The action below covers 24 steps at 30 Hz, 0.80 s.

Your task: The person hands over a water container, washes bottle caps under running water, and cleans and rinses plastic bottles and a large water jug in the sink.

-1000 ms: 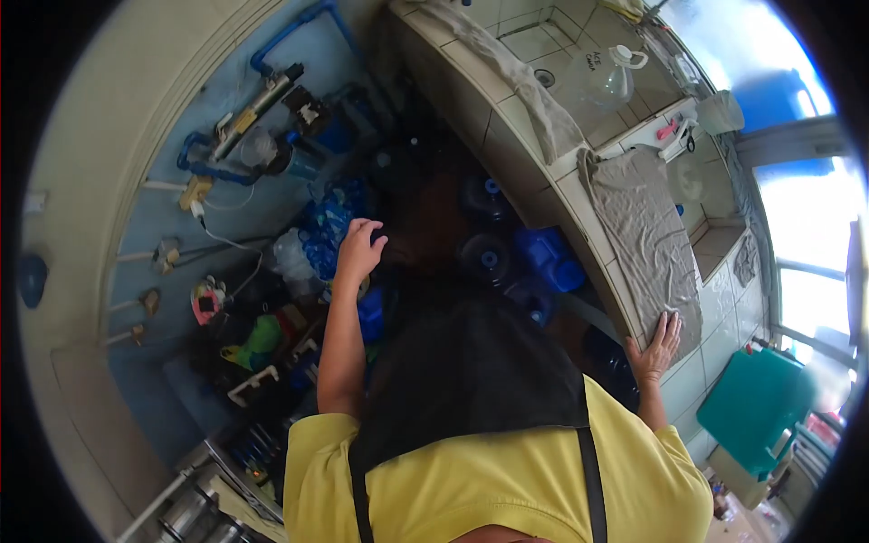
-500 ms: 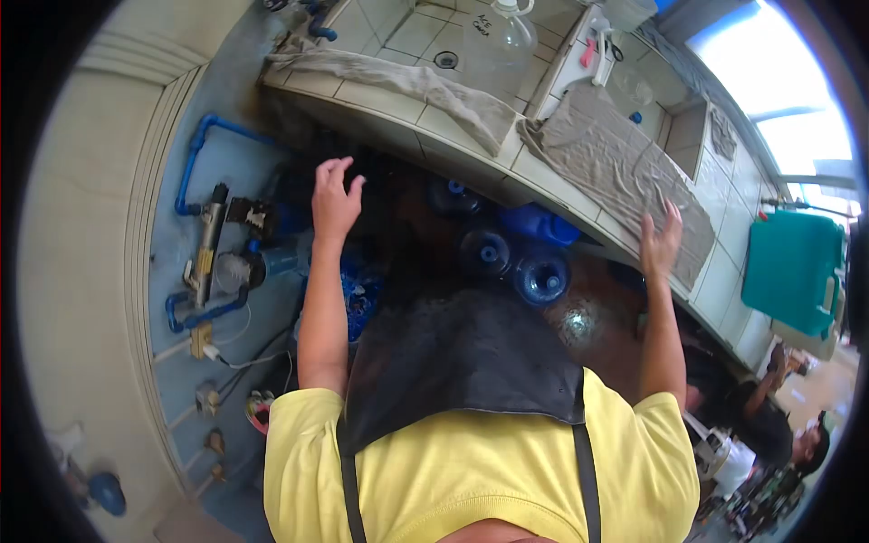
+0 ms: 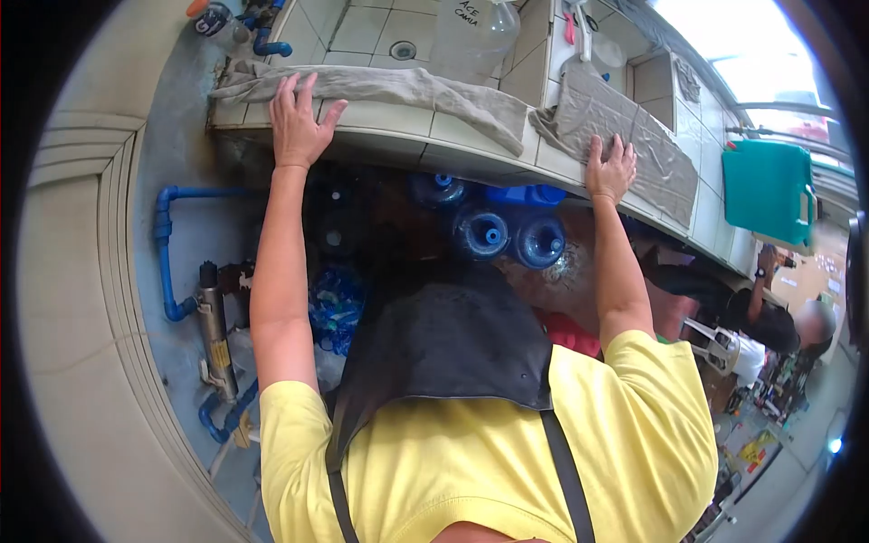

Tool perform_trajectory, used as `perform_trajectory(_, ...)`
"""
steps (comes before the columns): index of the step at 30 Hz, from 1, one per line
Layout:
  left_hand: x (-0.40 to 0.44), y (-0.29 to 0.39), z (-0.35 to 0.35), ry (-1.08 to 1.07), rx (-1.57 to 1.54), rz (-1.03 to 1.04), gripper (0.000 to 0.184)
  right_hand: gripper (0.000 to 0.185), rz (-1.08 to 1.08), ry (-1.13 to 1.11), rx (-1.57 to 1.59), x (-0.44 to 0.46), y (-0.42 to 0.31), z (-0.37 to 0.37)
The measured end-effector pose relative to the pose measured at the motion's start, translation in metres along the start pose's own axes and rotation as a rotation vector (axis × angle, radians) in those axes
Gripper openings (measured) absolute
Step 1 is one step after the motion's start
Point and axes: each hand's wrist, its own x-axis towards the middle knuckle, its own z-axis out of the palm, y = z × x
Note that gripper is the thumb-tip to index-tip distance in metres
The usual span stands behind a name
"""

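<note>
My left hand (image 3: 302, 122) rests with spread fingers on the grey cloth (image 3: 389, 89) that lies along the front rim of the tiled sink counter (image 3: 380, 119). Farther right, my right hand (image 3: 612, 169) lies on a second, wider grey cloth (image 3: 656, 158), its fingers slightly apart. Neither hand grips anything. Behind the first cloth, a clear plastic jug (image 3: 475, 41) with black writing stands in the tiled basin.
Below the counter are large blue water bottles (image 3: 482, 233) and a bundle of blue plastic (image 3: 337, 308). Blue pipes (image 3: 164, 244) run along the left wall. A teal container (image 3: 768, 185) stands at right, near another person (image 3: 760, 312) in dark clothes.
The view has turned toward the counter. My left hand has gone from the air onto the cloth at the rim. My right hand, lifted half a second ago, is down on the wider cloth.
</note>
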Motion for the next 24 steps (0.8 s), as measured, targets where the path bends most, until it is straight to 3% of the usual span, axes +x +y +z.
perform_trajectory(3, 0.0, -0.005, 0.022, -0.003, -0.089, 0.032, 0.067, 0.072, 0.018, -0.005, -0.011, 0.003, 0.002, -0.001)
perform_trajectory(6, -0.005, -0.001, 0.028, 0.015, 0.1, 0.033, 0.071, 0.07, 0.017, 0.002, -0.022, 0.003, 0.001, 0.002)
perform_trajectory(24, -0.006, 0.001, 0.03, -0.014, 0.098, 0.03, 0.069, 0.07, 0.035, 0.005, 0.002, 0.005, 0.003, 0.001)
